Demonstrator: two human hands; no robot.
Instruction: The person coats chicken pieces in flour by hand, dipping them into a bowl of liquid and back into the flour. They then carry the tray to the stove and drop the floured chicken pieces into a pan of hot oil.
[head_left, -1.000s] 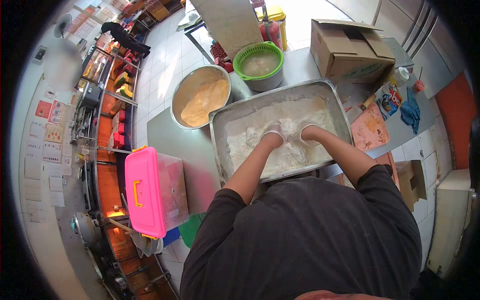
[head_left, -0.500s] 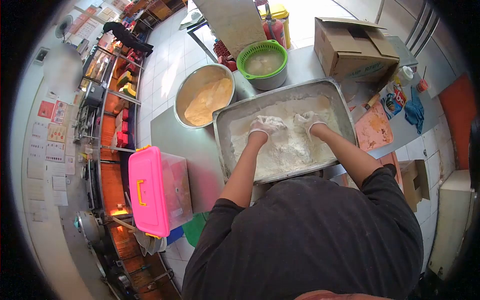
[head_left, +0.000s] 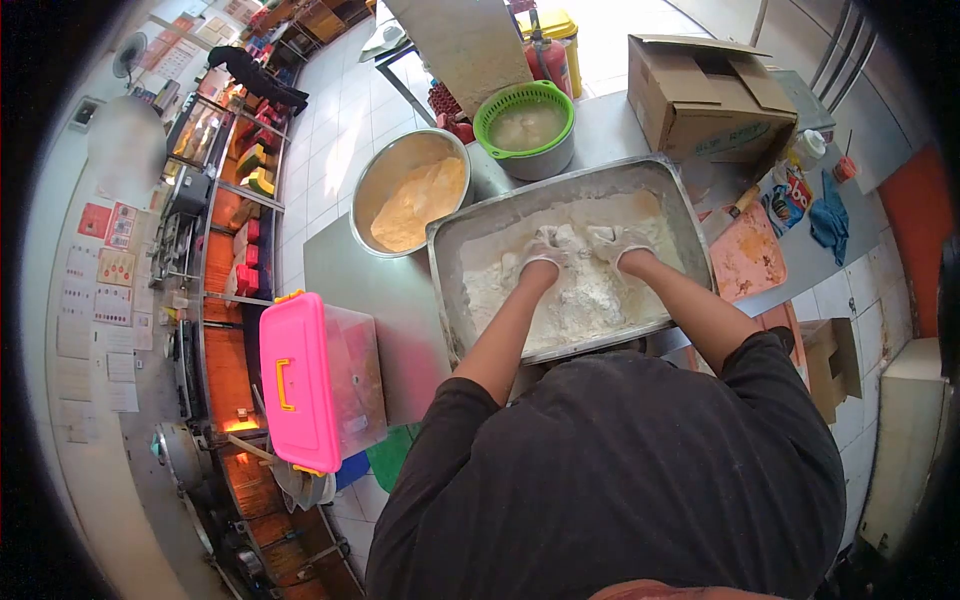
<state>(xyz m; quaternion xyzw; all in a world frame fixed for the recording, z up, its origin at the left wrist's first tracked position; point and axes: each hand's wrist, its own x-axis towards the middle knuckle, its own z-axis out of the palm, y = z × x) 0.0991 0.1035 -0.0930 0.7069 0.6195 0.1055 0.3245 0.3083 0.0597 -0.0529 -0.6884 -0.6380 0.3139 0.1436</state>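
A large metal tray [head_left: 447, 290] of white flour [head_left: 610, 300] lies in front of me. Both my hands wear thin clear gloves dusted with flour and work side by side near the tray's middle. My left hand [head_left: 546, 252] curls into a floury heap, its fingertips partly covered. Just to its right, my right hand [head_left: 618, 243] has its fingers bent down into the same heap. Flour-coated lumps [head_left: 580, 270] lie between and below the hands; what they are under the coating I cannot make out.
Behind the tray stand a steel bowl [head_left: 362, 190] of orange-tan powder, a green colander [head_left: 485, 125] in a pot, and a cardboard box [head_left: 690, 110]. A pink-lidded bin [head_left: 300, 385] is at left, a pink tray [head_left: 750, 265] at right. Another person [head_left: 250, 78] bends far off.
My left hand has moved right, closer to my right hand, and its fingers have curled in. My right hand has stayed nearly in place, pushing slightly into the flour.
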